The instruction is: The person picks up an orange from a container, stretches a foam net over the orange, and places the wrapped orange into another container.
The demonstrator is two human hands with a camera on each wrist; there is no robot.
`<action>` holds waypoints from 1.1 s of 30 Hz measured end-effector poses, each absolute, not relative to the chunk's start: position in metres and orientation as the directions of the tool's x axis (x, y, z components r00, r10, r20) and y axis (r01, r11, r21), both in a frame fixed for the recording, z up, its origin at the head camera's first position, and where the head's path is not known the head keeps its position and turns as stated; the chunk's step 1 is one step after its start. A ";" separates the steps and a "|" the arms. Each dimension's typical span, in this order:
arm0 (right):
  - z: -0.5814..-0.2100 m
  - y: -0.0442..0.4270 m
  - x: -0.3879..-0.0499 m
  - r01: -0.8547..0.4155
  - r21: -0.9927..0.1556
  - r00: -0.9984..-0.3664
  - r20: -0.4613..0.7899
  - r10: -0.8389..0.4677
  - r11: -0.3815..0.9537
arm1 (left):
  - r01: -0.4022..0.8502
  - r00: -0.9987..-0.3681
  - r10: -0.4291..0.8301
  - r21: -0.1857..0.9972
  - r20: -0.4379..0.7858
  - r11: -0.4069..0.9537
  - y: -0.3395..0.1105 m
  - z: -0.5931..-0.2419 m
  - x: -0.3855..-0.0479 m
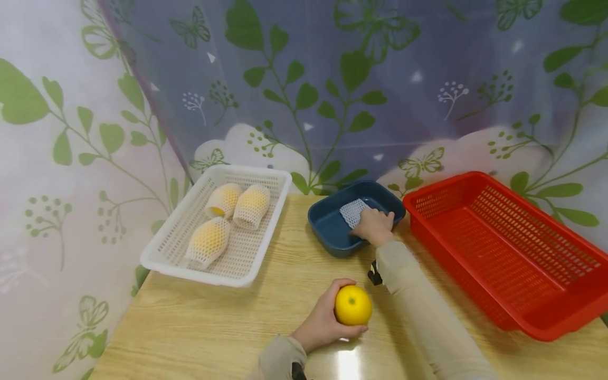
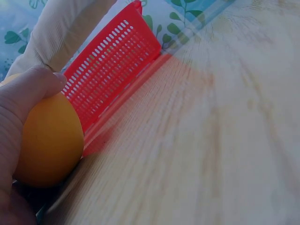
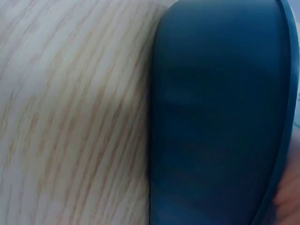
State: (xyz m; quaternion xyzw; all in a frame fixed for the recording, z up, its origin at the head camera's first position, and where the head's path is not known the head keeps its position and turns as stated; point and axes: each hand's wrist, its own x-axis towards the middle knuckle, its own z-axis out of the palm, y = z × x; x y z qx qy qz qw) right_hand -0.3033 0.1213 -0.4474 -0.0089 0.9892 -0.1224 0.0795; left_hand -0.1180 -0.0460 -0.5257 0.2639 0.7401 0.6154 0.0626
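My left hand grips a round yellow orange just above the wooden table, thumb and fingers around its sides. In the left wrist view the thumb lies over the top of the orange. My right hand reaches into a dark blue basin and pinches the end of a white foam fruit net; its fingertips are partly hidden. Only the outer wall of the basin and a blurred bit of the hand appear in the right wrist view.
On the left stands a white basket with three yellow fruits in foam nets. A red basket stands to the right of the basin, beside the right forearm. Patterned cloth hangs behind the table.
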 end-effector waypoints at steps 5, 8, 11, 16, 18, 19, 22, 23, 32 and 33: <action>-0.448 0.124 -0.304 -0.002 -0.260 -0.995 -0.095 -0.028 0.965 | 0.307 -0.853 0.472 0.945 0.223 0.109 -0.045 -0.525 -0.118; -0.446 0.127 -0.303 -0.021 -0.292 -0.998 -0.054 -0.038 0.956 | 0.309 -0.854 0.468 0.945 0.226 0.109 -0.045 -0.525 -0.118; -0.442 0.130 -0.302 -0.030 -0.337 -0.999 -0.025 -0.041 0.941 | 0.319 -0.855 0.462 0.941 0.236 0.111 -0.045 -0.525 -0.118; -0.432 0.137 -0.299 -0.020 -0.435 -1.000 -0.011 -0.027 0.900 | 0.333 -0.853 0.459 0.936 0.247 0.115 -0.045 -0.526 -0.117; -0.427 0.138 -0.298 -0.013 -0.474 -1.000 -0.010 -0.020 0.880 | 0.338 -0.852 0.460 0.934 0.250 0.118 -0.045 -0.526 -0.117; -0.425 0.139 -0.297 -0.010 -0.496 -1.000 -0.010 -0.017 0.868 | 0.340 -0.851 0.462 0.933 0.252 0.119 -0.045 -0.526 -0.117; -0.416 0.141 -0.294 -0.004 -0.542 -1.000 -0.005 -0.008 0.840 | 0.353 -0.845 0.464 0.929 0.266 0.110 -0.045 -0.528 -0.117; -0.413 0.142 -0.292 -0.002 -0.562 -1.000 -0.007 -0.008 0.827 | 0.358 -0.843 0.465 0.928 0.271 0.108 -0.045 -0.528 -0.118; -0.386 0.148 -0.276 -0.044 -0.762 -0.999 0.033 -0.030 0.646 | 0.344 -0.827 0.473 0.939 0.304 -0.002 -0.047 -0.530 -0.119; -0.383 0.148 -0.274 -0.053 -0.776 -0.999 0.044 -0.030 0.628 | 0.326 -0.831 0.469 0.945 0.299 -0.024 -0.047 -0.529 -0.119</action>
